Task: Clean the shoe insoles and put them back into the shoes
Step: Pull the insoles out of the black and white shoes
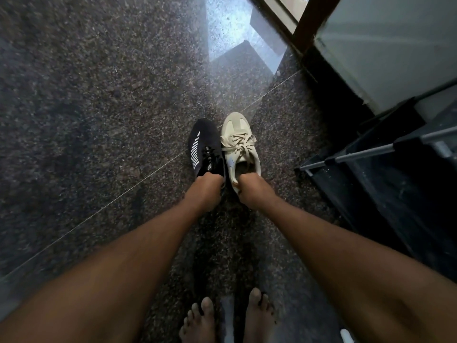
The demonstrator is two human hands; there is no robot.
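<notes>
Two unmatched shoes stand side by side on the speckled stone floor, toes pointing away from me. On the left is a black shoe (202,147) with white stripes. On the right is a cream lace-up shoe (238,139). My left hand (206,191) grips the heel end of the black shoe, fingers curled into its opening. My right hand (252,191) grips the heel end of the cream shoe in the same way. The fingertips are hidden inside the shoes. No insole shows.
My bare feet (227,320) stand at the bottom edge. A dark step and a metal rod (385,149) lie at the right. A wooden door frame (314,23) with a pale panel stands at the upper right. Stone floor stretches to the left.
</notes>
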